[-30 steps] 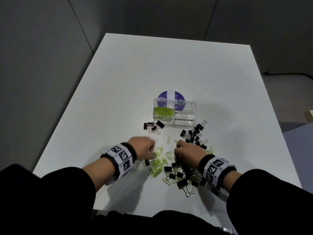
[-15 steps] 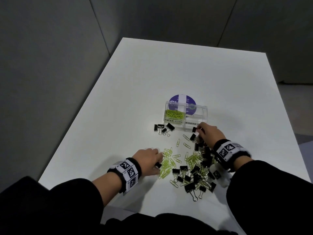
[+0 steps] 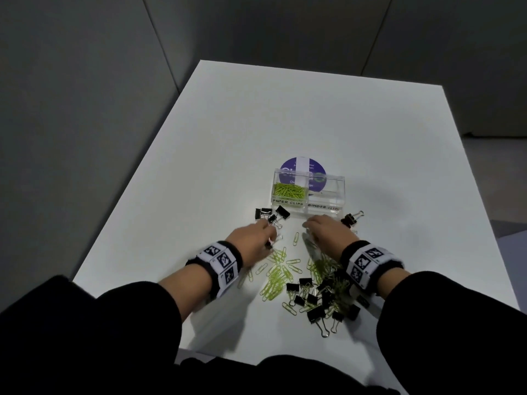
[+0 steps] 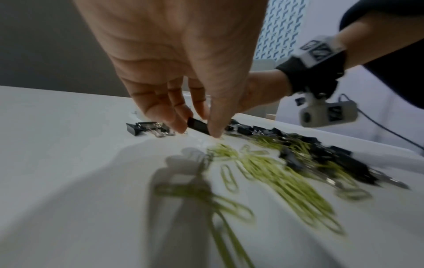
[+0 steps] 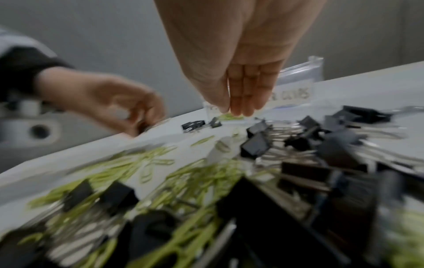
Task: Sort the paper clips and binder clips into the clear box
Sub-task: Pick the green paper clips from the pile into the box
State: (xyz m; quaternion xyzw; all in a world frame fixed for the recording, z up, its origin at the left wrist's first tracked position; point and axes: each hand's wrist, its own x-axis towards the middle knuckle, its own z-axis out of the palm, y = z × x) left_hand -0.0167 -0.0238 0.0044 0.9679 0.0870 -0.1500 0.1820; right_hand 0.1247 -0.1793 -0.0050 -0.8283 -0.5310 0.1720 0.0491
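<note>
The clear box [image 3: 336,195] stands mid-table; its left compartment holds green paper clips [image 3: 288,191], and the right one, labelled for binder clips, looks empty. My left hand [image 3: 269,240] pinches a black binder clip [image 4: 198,125] between thumb and fingers, just behind three loose binder clips [image 3: 271,215]. My right hand [image 3: 309,225] hovers just in front of the box with fingers [image 5: 249,94] straight and together, and I see nothing in it. Loose green paper clips [image 3: 276,277] and a heap of black binder clips [image 3: 322,297] lie near the front edge.
A purple round disc [image 3: 302,166] lies behind the box. One more binder clip [image 3: 350,219] sits right of my right hand. The white table [image 3: 285,109] drops off close on the left and at the front. Grey walls surround it.
My left hand has moved forward from the paper clip pile toward the three binder clips, a black clip between its fingers. My right hand has shifted a little left in front of the box.
</note>
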